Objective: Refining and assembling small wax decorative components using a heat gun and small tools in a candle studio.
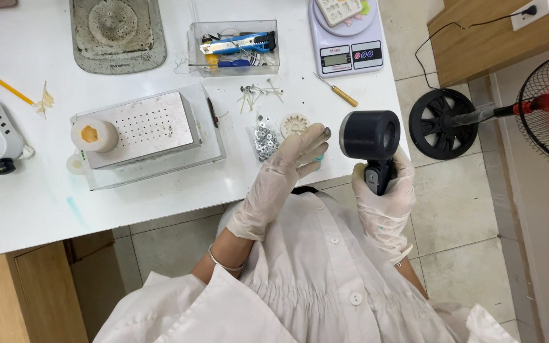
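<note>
Right hand (386, 200) has a full grip on the black heat gun (371, 143), nozzle toward the left hand (290, 168), whose fingertips pinch something small at its 9 o'clock, off the bench (160, 203).

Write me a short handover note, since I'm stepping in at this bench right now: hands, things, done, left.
Right gloved hand grips the black heat-gun-like tool by its handle, barrel facing left.
Left gloved hand holds a small dark piece at its fingertips before the barrel.
On the white table: round cream mould, pile of small silver metal rings.
How much is done or left cannot be told.
</note>
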